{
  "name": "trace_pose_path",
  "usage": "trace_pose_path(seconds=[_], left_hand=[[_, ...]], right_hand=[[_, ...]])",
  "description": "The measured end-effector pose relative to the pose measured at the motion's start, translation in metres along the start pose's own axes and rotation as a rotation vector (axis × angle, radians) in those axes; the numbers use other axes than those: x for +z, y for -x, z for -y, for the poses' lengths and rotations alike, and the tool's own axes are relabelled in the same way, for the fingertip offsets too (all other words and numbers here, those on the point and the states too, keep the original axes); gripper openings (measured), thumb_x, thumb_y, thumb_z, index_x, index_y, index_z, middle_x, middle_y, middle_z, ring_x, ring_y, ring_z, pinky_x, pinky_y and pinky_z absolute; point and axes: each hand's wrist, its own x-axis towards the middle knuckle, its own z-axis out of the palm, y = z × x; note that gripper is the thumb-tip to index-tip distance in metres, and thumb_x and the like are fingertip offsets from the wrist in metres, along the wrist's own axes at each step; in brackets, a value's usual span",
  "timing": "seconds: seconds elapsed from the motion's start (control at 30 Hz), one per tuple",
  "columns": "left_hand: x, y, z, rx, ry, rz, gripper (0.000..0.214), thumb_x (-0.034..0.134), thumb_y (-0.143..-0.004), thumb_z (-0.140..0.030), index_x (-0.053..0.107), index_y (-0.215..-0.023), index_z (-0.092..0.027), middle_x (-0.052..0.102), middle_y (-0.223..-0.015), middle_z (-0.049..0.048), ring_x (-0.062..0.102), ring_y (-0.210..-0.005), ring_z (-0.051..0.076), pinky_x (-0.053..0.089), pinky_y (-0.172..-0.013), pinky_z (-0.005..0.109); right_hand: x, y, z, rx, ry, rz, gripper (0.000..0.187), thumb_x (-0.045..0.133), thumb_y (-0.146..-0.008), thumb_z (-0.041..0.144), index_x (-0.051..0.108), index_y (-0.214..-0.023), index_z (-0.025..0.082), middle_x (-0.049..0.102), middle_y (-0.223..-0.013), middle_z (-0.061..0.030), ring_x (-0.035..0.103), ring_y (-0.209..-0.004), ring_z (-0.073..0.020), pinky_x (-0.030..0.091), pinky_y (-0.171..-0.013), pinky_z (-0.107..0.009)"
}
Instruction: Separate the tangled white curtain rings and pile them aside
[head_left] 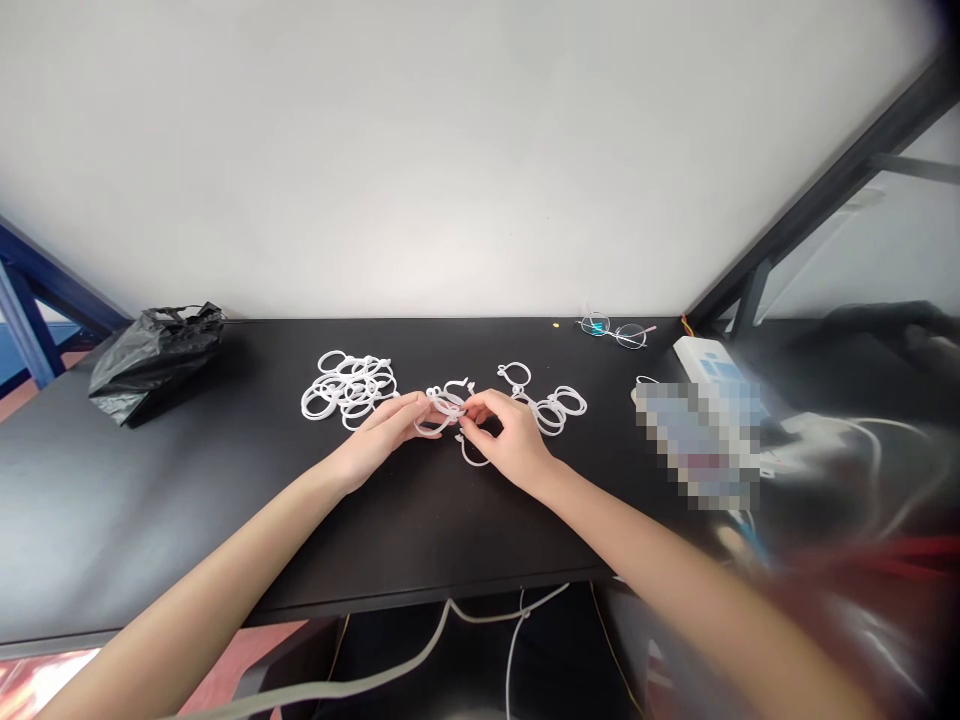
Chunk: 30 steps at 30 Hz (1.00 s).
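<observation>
Over the middle of the black table, my left hand (384, 432) holds white plastic curtain rings (448, 406) between thumb and fingers. How many rings are in the grip I cannot tell. My right hand (510, 432) meets it from the other side, thumb and forefinger pinched on the rings' edge. Just behind the fingers lies an open ring (455, 383), and another open ring (472, 462) shows partly under my right hand. A heap of white rings (358, 382) rests beyond my left hand. Several more rings (551, 412) lie beyond my right hand.
A black plastic bag (161, 355) sits at the table's left end. Eyeglasses (630, 335) lie near the wall. To the right are a white power strip (709, 365) and a blurred-out flat object (697, 445). A pale cable (405, 665) hangs below the table's front edge (420, 597).
</observation>
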Motion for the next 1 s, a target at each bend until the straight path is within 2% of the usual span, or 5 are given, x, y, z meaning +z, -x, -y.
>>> trace_pose_path(seconds=[0.3,0.47,0.63,0.8,1.0], left_hand=[[0.0017,-0.0015,-0.0033,-0.045,-0.081,-0.037,0.036,0.047,-0.091,-0.044,0.070,-0.087,-0.015,0.074,-0.102,0.0109,0.066,-0.099,0.027,0.048,-0.094,0.042],[0.0040,-0.0005,-0.0084,-0.075,-0.127,-0.042,0.039,0.043,-0.090,-0.039,0.050,-0.058,-0.018,0.073,-0.074,0.0065,0.062,-0.055,0.016,0.052,-0.069,0.034],[0.0031,0.0003,-0.0065,-0.084,-0.107,-0.096,0.039,0.044,-0.090,-0.037,0.038,-0.055,-0.021,0.052,-0.047,-0.0017,0.046,-0.042,0.012,0.033,-0.040,0.023],[0.0022,0.0004,-0.0062,-0.016,-0.027,-0.169,0.043,0.044,-0.091,-0.034,0.032,-0.052,-0.022,0.028,-0.040,-0.0067,0.029,-0.040,0.010,0.044,-0.052,0.026],[-0.0018,-0.0005,-0.0080,0.035,0.017,-0.290,0.042,0.045,-0.093,-0.032,0.036,-0.053,-0.021,0.031,-0.042,-0.0050,0.033,-0.044,0.011,0.044,-0.054,0.027]], right_hand=[[-0.0002,0.0005,0.0011,-0.011,-0.011,-0.059,0.008,0.059,-0.083,0.014,0.062,-0.085,0.020,0.064,-0.074,-0.0003,0.061,-0.065,-0.0141,0.052,-0.065,-0.028],[-0.0010,0.0005,0.0022,-0.014,0.010,-0.097,0.004,0.060,-0.085,0.018,0.062,-0.082,0.021,0.066,-0.073,-0.0007,0.062,-0.064,-0.0145,0.053,-0.065,-0.028],[-0.0011,0.0005,0.0031,0.029,0.020,-0.109,0.012,0.063,-0.087,0.027,0.061,-0.077,0.021,0.065,-0.067,-0.0002,0.061,-0.059,-0.0143,0.051,-0.061,-0.028],[-0.0019,0.0001,0.0038,0.046,0.019,-0.116,0.012,0.064,-0.085,0.025,0.059,-0.075,0.021,0.060,-0.061,0.0021,0.057,-0.053,-0.0131,0.050,-0.058,-0.027],[-0.0035,-0.0007,0.0041,0.046,-0.024,-0.096,0.012,0.062,-0.085,0.022,0.058,-0.074,0.021,0.059,-0.060,0.0026,0.056,-0.053,-0.0129,0.049,-0.057,-0.027]])
